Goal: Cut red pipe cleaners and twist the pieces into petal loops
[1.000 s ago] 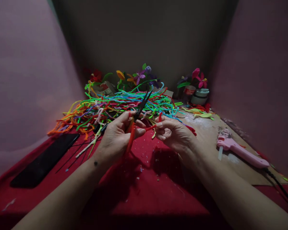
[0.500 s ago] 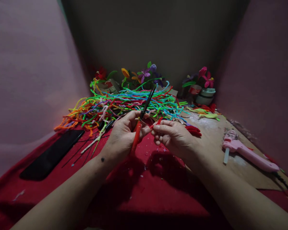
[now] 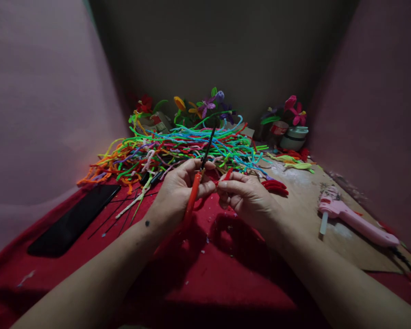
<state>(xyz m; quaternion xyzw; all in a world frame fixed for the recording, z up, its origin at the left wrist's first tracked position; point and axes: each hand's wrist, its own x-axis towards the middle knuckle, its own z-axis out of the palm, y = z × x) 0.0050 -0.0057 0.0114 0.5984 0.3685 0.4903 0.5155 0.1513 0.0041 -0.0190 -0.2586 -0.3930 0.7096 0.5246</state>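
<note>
My left hand (image 3: 178, 187) is closed around orange-handled scissors (image 3: 192, 194), whose dark blades point up and away from me. The blades look closed together. Close beside it, my right hand (image 3: 243, 192) pinches a short red pipe cleaner piece (image 3: 228, 174) between thumb and forefinger. The thumb of my left hand comes up to the lower end of this piece, but whether it touches is hard to see. Just beyond my right hand lie red pipe cleaner loops (image 3: 276, 186) on the brown board (image 3: 301, 219).
A heap of colourful pipe cleaners (image 3: 192, 144) spreads behind my hands. A black phone (image 3: 73, 221) and thin dark rods lie left on the red cloth (image 3: 205, 283). A pink glue gun (image 3: 356, 219) rests right, its cord trailing. Pipe cleaner flowers (image 3: 205, 106) and a lidded jar (image 3: 293, 138) stand behind.
The scissors have tilted slightly and their blades have come together. My right hand stays nearly in place, still pinching the red piece.
</note>
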